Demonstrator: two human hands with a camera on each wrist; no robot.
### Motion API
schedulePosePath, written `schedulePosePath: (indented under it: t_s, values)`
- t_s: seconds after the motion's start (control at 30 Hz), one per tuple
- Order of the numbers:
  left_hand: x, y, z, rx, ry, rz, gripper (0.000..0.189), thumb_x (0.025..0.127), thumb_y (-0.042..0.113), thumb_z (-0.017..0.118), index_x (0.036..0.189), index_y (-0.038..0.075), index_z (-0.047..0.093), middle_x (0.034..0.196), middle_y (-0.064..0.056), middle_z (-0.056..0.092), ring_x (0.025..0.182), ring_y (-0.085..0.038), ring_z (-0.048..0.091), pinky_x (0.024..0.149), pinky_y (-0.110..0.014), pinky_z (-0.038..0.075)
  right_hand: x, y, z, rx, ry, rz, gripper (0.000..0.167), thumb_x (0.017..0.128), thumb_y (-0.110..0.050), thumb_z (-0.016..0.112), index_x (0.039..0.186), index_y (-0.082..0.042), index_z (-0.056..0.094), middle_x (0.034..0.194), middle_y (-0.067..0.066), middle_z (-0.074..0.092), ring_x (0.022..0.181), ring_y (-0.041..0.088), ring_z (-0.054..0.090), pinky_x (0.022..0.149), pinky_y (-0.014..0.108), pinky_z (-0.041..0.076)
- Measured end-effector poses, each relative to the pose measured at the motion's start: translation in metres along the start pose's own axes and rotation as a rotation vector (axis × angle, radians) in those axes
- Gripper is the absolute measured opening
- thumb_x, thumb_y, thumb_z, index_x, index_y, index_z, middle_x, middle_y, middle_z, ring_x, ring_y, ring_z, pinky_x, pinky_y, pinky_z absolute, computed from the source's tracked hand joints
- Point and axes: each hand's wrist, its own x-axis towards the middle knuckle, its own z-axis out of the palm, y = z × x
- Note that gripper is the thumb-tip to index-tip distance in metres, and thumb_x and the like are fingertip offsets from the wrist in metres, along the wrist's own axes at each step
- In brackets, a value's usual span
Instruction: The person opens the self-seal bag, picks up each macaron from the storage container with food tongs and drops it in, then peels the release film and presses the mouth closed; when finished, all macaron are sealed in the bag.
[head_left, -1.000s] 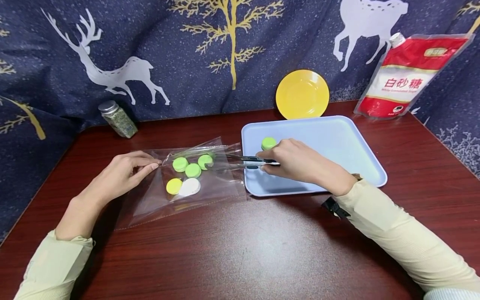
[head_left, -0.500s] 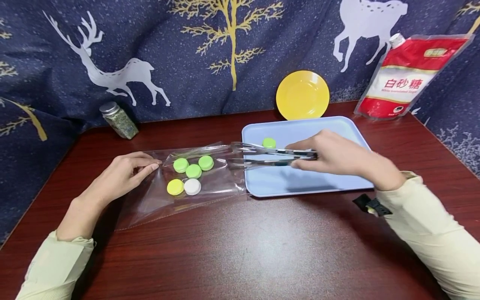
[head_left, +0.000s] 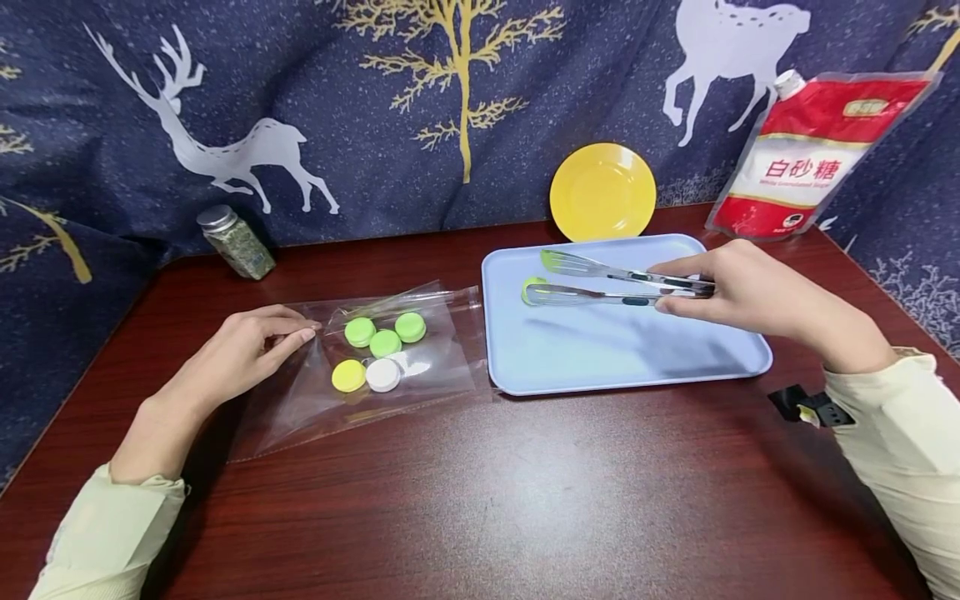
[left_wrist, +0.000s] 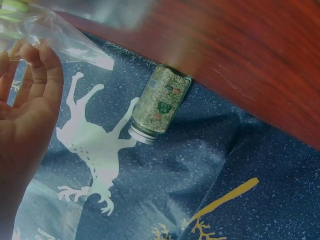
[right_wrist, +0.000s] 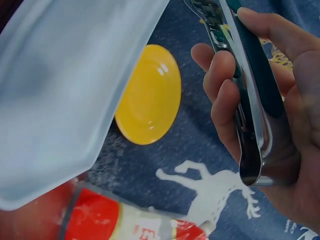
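Note:
In the head view my left hand [head_left: 240,354] pinches the left edge of a clear plastic bag [head_left: 442,367] lying on the table. Three green macarons [head_left: 386,343], a yellow macaron [head_left: 348,376] and a white macaron [head_left: 383,375] are inside it. The bag's opening faces the blue tray [head_left: 615,371]. My right hand [head_left: 757,292] grips metal tongs [head_left: 592,297] over that tray, their two arms spread apart. One green macaron [head_left: 534,283] sits at the tray's left, the lower tong tip overlapping it. The right wrist view shows fingers wrapped round the tongs' dark grips [right_wrist: 257,70].
A yellow plate [head_left: 602,192] leans upright behind the tray. To its right stands a red and white sugar pouch [head_left: 810,158]. A jar of dried herbs [head_left: 237,243] tilts against the patterned cloth [head_left: 375,167] at the back left.
My right hand has drawn the tongs rightward out of the bag, leaving the green macaron there. The tongs now spread wider near the macaron on the tray. My left hand stays put.

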Motion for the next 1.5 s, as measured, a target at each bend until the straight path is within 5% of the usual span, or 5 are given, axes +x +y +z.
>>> schedulePosePath:
  t_s: [0.57, 0.97, 1.13, 1.33, 1.5]
  values:
    - [-0.001, 0.002, 0.002, -0.006, -0.006, -0.022, 0.013, 0.087, 0.007, 0.065, 0.097, 0.004, 0.073, 0.093, -0.001, 0.066, 0.086, -0.013, 0.060, 0.071, -0.020, 0.041, -0.003, 0.013, 0.014, 0.025, -0.023, 0.060, 0.039, 0.075, -0.020, 0.079, 0.110, -0.007, 0.069, 0.050, -0.012, 0.036, 0.043, 0.001, 0.028, 0.045, 0.020, 0.027]
    - [0.001, 0.002, 0.000, 0.000, 0.000, 0.013, 0.012, 0.086, 0.005, 0.065, 0.095, 0.004, 0.073, 0.093, -0.002, 0.066, 0.088, -0.015, 0.060, 0.073, -0.022, 0.041, 0.001, 0.010, 0.018, 0.069, -0.065, 0.055, 0.039, 0.075, -0.019, 0.079, 0.111, -0.005, 0.069, 0.064, -0.010, 0.058, 0.046, 0.002, 0.028, 0.044, 0.021, 0.027]
    - [0.002, 0.002, 0.000, 0.001, -0.002, 0.002, 0.012, 0.086, 0.006, 0.065, 0.096, 0.004, 0.073, 0.093, -0.002, 0.066, 0.087, -0.014, 0.059, 0.071, -0.021, 0.040, 0.001, 0.009, 0.020, 0.090, -0.077, 0.068, 0.038, 0.076, -0.018, 0.078, 0.111, -0.006, 0.069, 0.089, 0.002, 0.069, 0.051, 0.004, 0.035, 0.045, 0.022, 0.029]
    - [0.001, 0.002, 0.000, 0.000, -0.001, 0.004, 0.012, 0.086, 0.006, 0.065, 0.096, 0.004, 0.073, 0.093, -0.002, 0.066, 0.088, -0.014, 0.060, 0.072, -0.021, 0.041, 0.002, 0.007, 0.021, 0.128, -0.096, 0.087, 0.037, 0.078, -0.017, 0.076, 0.112, -0.006, 0.068, 0.090, 0.004, 0.069, 0.049, 0.002, 0.053, 0.049, 0.023, 0.037]
    - [0.001, 0.001, 0.000, 0.003, -0.002, 0.003, 0.012, 0.086, 0.006, 0.065, 0.096, 0.005, 0.073, 0.094, -0.002, 0.066, 0.088, -0.014, 0.059, 0.073, -0.021, 0.041, 0.002, 0.007, 0.023, 0.145, -0.093, 0.071, 0.038, 0.078, -0.016, 0.076, 0.113, -0.004, 0.067, 0.087, 0.004, 0.069, 0.047, 0.001, 0.053, 0.045, 0.022, 0.036]
